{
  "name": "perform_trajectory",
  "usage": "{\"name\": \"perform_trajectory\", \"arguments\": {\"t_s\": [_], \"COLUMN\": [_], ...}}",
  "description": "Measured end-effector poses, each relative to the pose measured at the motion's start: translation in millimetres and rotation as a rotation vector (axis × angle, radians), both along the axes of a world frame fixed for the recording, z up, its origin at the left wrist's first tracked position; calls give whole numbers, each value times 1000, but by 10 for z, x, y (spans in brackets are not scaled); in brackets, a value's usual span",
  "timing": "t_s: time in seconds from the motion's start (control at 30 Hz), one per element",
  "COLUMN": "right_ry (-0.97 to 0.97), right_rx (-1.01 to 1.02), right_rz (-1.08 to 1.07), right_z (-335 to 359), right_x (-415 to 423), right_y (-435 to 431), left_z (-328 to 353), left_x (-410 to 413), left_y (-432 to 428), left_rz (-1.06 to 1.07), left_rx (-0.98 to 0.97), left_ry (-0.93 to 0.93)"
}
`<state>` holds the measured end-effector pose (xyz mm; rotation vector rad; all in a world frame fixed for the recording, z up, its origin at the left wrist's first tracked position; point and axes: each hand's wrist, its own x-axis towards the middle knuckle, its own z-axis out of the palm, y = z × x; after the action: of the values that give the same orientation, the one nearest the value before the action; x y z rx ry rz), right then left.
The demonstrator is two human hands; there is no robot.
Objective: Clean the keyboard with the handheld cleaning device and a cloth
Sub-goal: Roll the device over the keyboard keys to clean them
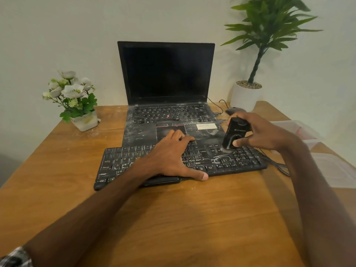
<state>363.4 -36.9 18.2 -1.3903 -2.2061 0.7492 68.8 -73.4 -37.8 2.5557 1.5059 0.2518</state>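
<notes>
Two hands: the left hand (169,157) is lying flat on the middle of the keyboard (119,166), fingers straight and a little spread, thumb reaching over its front edge; the right hand (265,133) is gripping the handheld cleaning device (236,132), fingers curled round its body.
Device position: it is standing tilted, its lower end touching the keys in the right part of the keyboard.
Work done: judging by the keys, little is looking clean; a few darker patches are showing near the device.
Work left: white dust is streaking most keys, thickest on the left and right sections, so most of the pass seems to be waiting, and the wiping too.
Cloth: none is showing that I can make out.
Surface: a wooden table (192,209) is carrying the keyboard, with a dusty open laptop (165,74) just behind it and a mouse (234,110) beyond the device.
Room: a pale wall is backing the table; a pot of white flowers (71,91) is sitting at the left, a tall green plant (269,26) at the right.
</notes>
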Motion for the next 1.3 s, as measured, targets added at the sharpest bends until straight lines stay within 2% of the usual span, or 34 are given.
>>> {"name": "perform_trajectory", "arguments": {"t_s": [0.17,0.3,0.4,0.5,0.6,0.77,1.0,1.07,1.17,1.3], "right_ry": [-44,-147,-6,63,25,6,-115,-77,65,-6], "right_rx": [17,139,185,138,62,30,157,178,91,40], "right_rz": [-73,-154,-131,-72,-12,-59,-142,-120,-22,19], "right_z": [13,88,160,130,3,-14,70,92,79,3], "right_x": [183,287,228,45,-33,148,256,165,-40,-126], "right_y": [6,-40,-106,-114,-46,-13,-59,-87,-110,-78], "left_z": [6,-3,-9,-10,-6,-4,8,8,10,21], "left_x": [-3,-2,3,3,3,-6,-1,0,-6,3], "left_y": [-4,5,13,12,10,-1,2,-2,-7,-5], "left_rz": [-3,1,4,6,8,4,7,11,14,14], "left_rx": [-17,-14,-11,-17,-14,-12,-16,-20,-20,-21], "left_ry": [-8,3,-1,-3,7,4,10,14,17,17]}}
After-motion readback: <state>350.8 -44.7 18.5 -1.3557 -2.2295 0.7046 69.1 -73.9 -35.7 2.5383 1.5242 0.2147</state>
